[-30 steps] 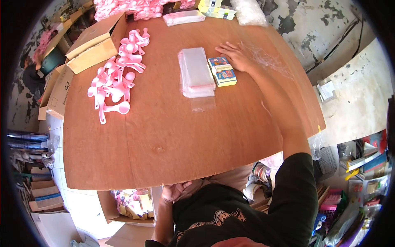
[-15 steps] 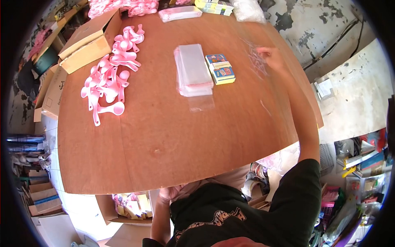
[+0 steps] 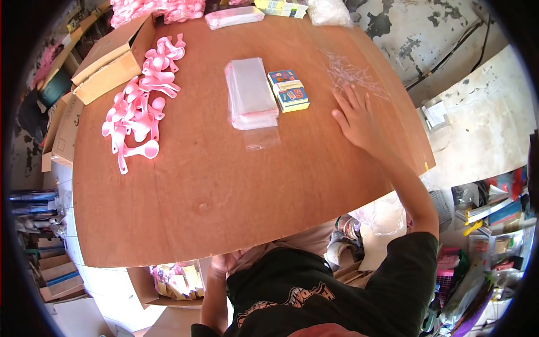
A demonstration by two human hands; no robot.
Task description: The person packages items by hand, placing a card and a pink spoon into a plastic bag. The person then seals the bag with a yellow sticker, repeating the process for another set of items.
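Note:
My right hand (image 3: 356, 117) lies over the right part of the wooden table (image 3: 224, 180), palm down with its fingers spread. Its fingertips reach the near edge of a loose pile of thin clear plastic strips (image 3: 351, 70). To its left sit a stack of small blue and yellow printed cards (image 3: 289, 92) with a pale band around it, and a stack of clear plastic bags (image 3: 251, 90). One bag sticks out at the bottom of that stack. My left hand (image 3: 225, 262) is low at the table's front edge, by my lap; its fingers are mostly hidden.
Pink plastic scoops (image 3: 135, 118) lie heaped at the left beside a cardboard box (image 3: 112, 59). Along the far edge are more pink pieces (image 3: 157, 10), a bundle of bags (image 3: 234, 18), card stacks (image 3: 282, 8) and a white plastic bag (image 3: 329, 12). An open carton (image 3: 174, 281) stands below the table.
My right hand has come back toward me from the plastic strips and its fingers have spread. The strips now lie more spread out. The left hand stays by my lap.

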